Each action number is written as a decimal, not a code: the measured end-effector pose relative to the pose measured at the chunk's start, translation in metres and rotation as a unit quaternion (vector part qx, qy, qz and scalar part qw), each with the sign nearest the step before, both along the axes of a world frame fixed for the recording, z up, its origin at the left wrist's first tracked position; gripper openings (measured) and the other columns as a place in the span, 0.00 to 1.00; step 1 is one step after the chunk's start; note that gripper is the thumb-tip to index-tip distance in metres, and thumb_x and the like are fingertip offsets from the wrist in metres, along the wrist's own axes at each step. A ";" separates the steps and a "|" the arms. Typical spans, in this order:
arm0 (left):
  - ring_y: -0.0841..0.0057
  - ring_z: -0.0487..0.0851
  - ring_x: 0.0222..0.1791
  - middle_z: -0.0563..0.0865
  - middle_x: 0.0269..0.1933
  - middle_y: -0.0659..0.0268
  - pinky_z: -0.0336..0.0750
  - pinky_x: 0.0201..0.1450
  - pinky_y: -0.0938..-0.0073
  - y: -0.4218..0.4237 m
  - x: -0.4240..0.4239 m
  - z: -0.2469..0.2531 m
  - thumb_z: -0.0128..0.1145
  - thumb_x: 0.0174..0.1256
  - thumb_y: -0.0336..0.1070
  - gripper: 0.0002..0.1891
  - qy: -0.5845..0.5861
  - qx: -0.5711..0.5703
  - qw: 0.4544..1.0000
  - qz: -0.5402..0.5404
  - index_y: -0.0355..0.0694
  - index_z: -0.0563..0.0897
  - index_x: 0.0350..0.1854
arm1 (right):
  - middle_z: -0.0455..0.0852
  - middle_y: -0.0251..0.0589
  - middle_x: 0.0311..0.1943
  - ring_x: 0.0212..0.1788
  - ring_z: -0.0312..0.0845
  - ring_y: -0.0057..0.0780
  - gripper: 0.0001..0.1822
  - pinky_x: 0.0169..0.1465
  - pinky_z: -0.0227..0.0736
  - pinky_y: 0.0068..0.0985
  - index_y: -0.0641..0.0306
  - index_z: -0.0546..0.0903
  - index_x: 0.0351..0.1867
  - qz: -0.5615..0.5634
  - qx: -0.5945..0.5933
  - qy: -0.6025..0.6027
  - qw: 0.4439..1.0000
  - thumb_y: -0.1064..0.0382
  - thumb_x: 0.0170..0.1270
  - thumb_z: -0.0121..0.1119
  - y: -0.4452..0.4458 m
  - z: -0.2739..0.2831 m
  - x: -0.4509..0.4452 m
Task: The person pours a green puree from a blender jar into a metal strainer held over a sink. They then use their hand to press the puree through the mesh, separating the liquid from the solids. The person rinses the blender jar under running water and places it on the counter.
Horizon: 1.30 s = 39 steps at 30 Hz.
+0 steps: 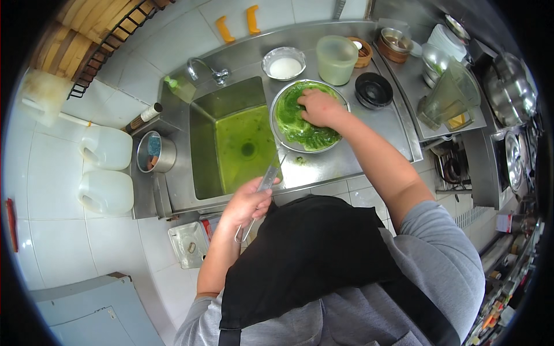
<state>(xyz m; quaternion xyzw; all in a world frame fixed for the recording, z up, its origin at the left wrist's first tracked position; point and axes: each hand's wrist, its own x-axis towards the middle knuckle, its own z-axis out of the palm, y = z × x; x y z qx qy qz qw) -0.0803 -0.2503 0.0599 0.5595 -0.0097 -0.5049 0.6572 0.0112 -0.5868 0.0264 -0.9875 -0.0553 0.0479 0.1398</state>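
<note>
A round metal strainer (277,137) lies on the steel counter at the sink's right edge, its inside spread with wet green pulp (298,125). My right hand (319,107) presses into that pulp with bent fingers; whether it grips any is hidden. My left hand (253,200) is closed around the strainer's metal handle (269,173), in front of the sink. Green liquid stands in the steel sink (229,186) to the left, its drain showing through.
Behind the strainer are a metal bowl of white contents (284,65), a translucent plastic container (335,60) and black bowls (374,91). A blender jug (454,95) is on the right counter. A faucet (220,77) and a soap bottle (181,88) stand behind the sink; a metal pot (163,153) is at left.
</note>
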 end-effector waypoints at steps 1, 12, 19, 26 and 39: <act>0.89 0.62 0.13 0.69 0.24 0.75 0.58 0.17 0.85 0.000 0.000 -0.001 0.51 0.81 0.31 0.19 0.001 -0.003 1.000 0.003 0.35 0.75 0.70 | 0.82 0.50 0.63 0.67 0.78 0.48 0.24 0.69 0.74 0.43 0.60 0.84 0.63 0.018 0.012 -0.003 1.000 0.55 0.68 0.62 0.001 -0.001 -0.003; 0.89 0.62 0.13 0.69 0.24 0.74 0.59 0.16 0.86 0.005 0.001 0.002 0.52 0.82 0.31 0.19 0.002 -0.012 1.000 0.014 0.34 0.75 0.70 | 0.82 0.52 0.64 0.65 0.79 0.50 0.21 0.70 0.74 0.41 0.61 0.85 0.61 0.106 0.099 0.000 0.989 0.66 0.68 0.57 -0.005 0.000 -0.006; 0.89 0.62 0.13 0.69 0.24 0.74 0.58 0.16 0.86 0.003 0.003 0.003 0.51 0.82 0.31 0.18 0.003 -0.009 1.000 0.016 0.34 0.76 0.69 | 0.83 0.57 0.62 0.63 0.80 0.52 0.21 0.69 0.74 0.41 0.65 0.83 0.62 -0.010 0.033 -0.088 0.996 0.66 0.69 0.55 -0.013 -0.030 -0.005; 0.89 0.62 0.13 0.70 0.24 0.74 0.58 0.16 0.86 0.008 -0.001 0.000 0.52 0.82 0.32 0.18 0.006 -0.009 1.000 0.024 0.34 0.76 0.69 | 0.82 0.53 0.67 0.67 0.78 0.52 0.20 0.71 0.72 0.39 0.64 0.85 0.61 0.057 0.137 0.049 0.988 0.67 0.69 0.54 0.001 0.030 -0.025; 0.89 0.62 0.13 0.69 0.23 0.75 0.58 0.16 0.85 0.009 0.001 -0.003 0.51 0.82 0.32 0.19 0.011 -0.016 1.000 0.023 0.35 0.75 0.71 | 0.88 0.52 0.56 0.58 0.85 0.47 0.16 0.62 0.78 0.38 0.61 0.90 0.50 0.072 0.117 0.179 0.974 0.67 0.66 0.55 -0.005 0.056 -0.051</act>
